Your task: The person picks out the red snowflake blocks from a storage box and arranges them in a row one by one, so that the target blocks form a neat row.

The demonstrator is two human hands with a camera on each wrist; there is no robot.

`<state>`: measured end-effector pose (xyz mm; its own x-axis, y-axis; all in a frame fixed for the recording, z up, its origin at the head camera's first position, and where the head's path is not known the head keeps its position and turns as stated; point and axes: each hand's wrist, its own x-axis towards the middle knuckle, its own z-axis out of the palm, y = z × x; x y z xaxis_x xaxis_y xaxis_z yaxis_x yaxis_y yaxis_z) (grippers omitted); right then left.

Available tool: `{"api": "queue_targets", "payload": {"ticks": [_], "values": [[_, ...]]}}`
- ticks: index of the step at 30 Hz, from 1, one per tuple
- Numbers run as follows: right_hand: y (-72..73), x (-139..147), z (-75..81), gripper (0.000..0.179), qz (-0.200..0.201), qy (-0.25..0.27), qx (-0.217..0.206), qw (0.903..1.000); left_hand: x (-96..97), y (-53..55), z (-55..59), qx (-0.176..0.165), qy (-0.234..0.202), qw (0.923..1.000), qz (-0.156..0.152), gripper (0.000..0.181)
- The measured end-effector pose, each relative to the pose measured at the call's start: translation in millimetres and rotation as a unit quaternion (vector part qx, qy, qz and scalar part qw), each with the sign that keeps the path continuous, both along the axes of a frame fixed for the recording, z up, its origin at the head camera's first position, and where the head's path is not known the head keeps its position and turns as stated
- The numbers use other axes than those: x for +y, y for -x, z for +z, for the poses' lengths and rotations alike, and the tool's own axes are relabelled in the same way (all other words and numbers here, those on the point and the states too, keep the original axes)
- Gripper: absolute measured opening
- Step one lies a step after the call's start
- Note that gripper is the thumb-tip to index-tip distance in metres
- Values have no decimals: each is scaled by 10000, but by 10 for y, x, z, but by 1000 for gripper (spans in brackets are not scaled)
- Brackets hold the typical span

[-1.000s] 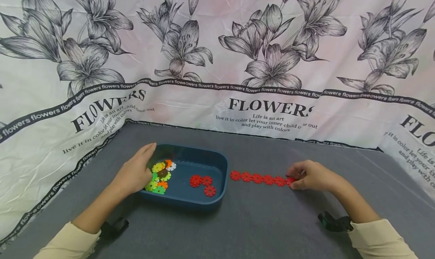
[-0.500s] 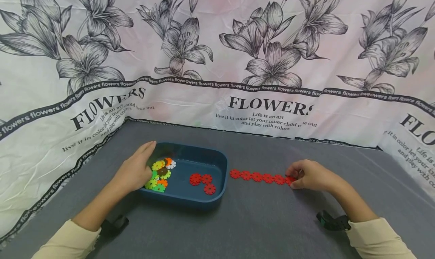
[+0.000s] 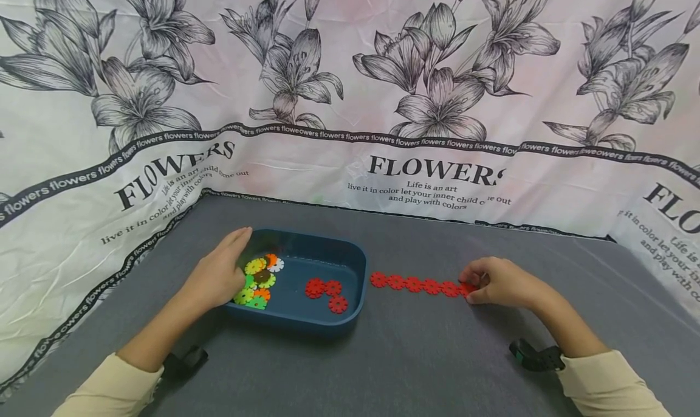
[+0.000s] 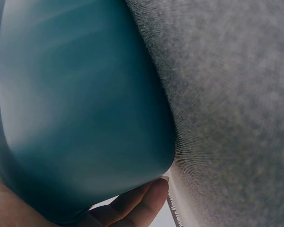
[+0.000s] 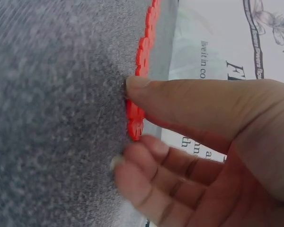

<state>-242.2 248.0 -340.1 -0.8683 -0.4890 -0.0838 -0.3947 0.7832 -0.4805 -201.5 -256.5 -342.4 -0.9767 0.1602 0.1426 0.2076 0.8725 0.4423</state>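
On a grey cloth (image 3: 415, 356), just right of a dark blue tray (image 3: 290, 324), we find a row of red notched discs (image 3: 414, 284); the right hand (image 3: 500, 283) pinches its right end between thumb and curled fingers. The left hand (image 3: 219, 274) grips the tray's left end, thumb at the rim, fingers close together against the outside wall. Inside the tray we see more red discs (image 3: 315, 288) and, beside the left hand, a mixed-colour pile of discs (image 3: 257, 283). We judge the row light, its discs thin, stiff and smooth; any joints between them could bend or part under a pull. We would hold a disc by its opposite edges, close to a joint.
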Motion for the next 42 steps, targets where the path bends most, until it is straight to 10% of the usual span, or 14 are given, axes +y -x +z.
{"api": "queue_targets", "payload": {"ticks": [10, 20, 25, 31, 42], "values": [[-9, -375, 189, 33, 411, 205, 1004, 9939, -11, 20, 7, 18, -56, 10000, -56, 79], [8, -1508, 639, 37, 2153, 426, 1169, 9686, -42, 7, 8, 3, -161, 9998, -113, 81], [-3, -2068, 515, 58, 2574, -748, 460, 9623, -31, 3, -20, 0, -199, 9997, -125, 82], [25, -2451, 278, 71, 2721, -2359, 418, 9320, -27, 3, -20, 38, -160, 9998, -117, 81], [186, -2437, 146, 32, 2660, -1252, 339, 9552, -34, -2, -28, 44, -147, 9998, -128, 81]]}}
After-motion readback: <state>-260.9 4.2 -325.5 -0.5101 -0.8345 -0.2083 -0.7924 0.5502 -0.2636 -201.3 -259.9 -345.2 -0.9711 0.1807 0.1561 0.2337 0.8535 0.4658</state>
